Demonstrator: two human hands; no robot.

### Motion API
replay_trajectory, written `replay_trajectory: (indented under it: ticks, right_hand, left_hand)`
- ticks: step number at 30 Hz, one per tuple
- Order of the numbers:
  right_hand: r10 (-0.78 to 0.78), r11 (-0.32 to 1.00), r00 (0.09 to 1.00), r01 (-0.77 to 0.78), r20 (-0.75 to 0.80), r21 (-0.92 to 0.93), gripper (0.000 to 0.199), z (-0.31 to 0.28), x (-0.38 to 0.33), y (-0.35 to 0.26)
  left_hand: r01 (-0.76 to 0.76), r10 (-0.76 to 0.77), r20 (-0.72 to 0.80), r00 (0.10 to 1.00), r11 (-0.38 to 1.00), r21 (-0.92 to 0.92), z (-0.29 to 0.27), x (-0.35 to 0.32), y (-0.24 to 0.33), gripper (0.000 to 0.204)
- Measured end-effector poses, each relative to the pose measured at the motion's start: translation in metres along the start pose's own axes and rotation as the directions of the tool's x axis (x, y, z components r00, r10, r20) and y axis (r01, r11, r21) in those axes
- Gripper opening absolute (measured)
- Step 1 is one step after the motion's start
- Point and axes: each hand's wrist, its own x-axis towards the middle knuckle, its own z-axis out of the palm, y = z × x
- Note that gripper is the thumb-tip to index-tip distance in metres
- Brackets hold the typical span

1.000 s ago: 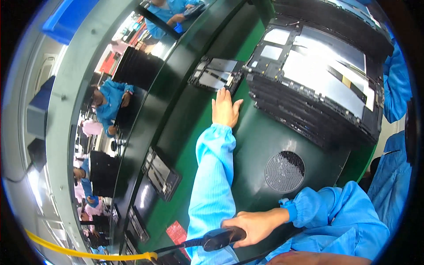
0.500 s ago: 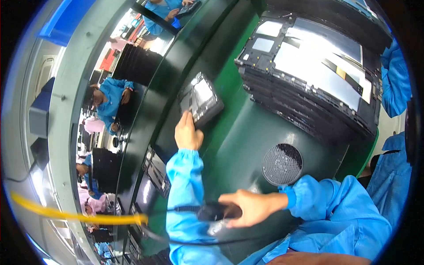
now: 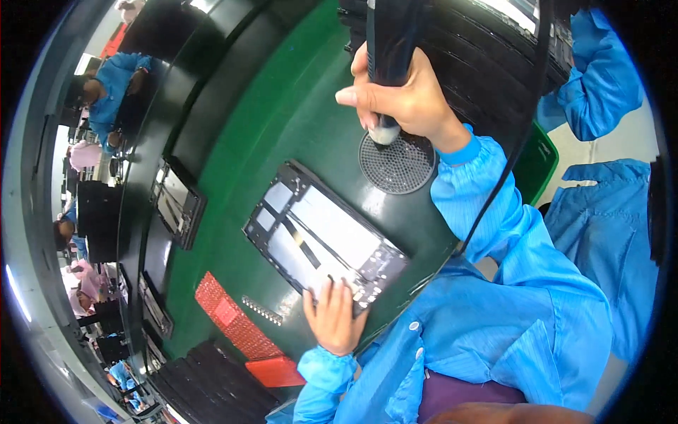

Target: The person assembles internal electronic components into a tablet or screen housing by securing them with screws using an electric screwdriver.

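A black-framed flat panel (image 3: 321, 237) with pale inner sheets lies on the green work mat (image 3: 282, 120). My left hand (image 3: 332, 318) holds its near corner, fingers pressed on top. My right hand (image 3: 406, 99) grips a dark powered screwdriver (image 3: 390, 35) upright. Its tip is down at the edge of a round perforated black dish (image 3: 397, 164) set in the mat. A black cable (image 3: 526, 120) runs from the tool down across my blue sleeve.
A dark conveyor at left carries more panels (image 3: 178, 201). A red ribbed tray (image 3: 229, 321) sits by my left hand, and black trays are stacked at lower left (image 3: 212, 385) and top right (image 3: 487, 63). People in blue coats work at upper left (image 3: 113, 85) and right (image 3: 600, 78).
My left hand pulled a panel from the conveyor onto the mat in front of me. My right hand lifted the screwdriver from low by my body to the round dish.
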Motion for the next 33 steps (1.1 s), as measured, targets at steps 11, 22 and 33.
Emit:
replay_trajectory:
  ticks: [11,22,33]
  right_hand:
    - [-0.056,0.988,0.998,0.054,-0.010,-0.143,0.028,0.011,-0.031,0.033]
    - [-0.068,0.969,0.998,0.062,-0.015,-0.240,0.029,0.006,-0.063,0.049]
    - [-0.060,0.965,0.998,0.050,-0.034,-0.257,0.025,0.006,-0.062,0.054]
  left_hand:
    - [0.130,-0.138,-0.039,0.990,0.979,-0.154,0.033,-0.003,-0.006,0.063]
    - [0.134,-0.216,-0.266,0.940,0.947,-0.293,0.040,-0.008,-0.007,0.012]
    - [0.411,-0.568,-0.390,0.725,0.811,-0.417,0.021,-0.022,-0.010,0.011]
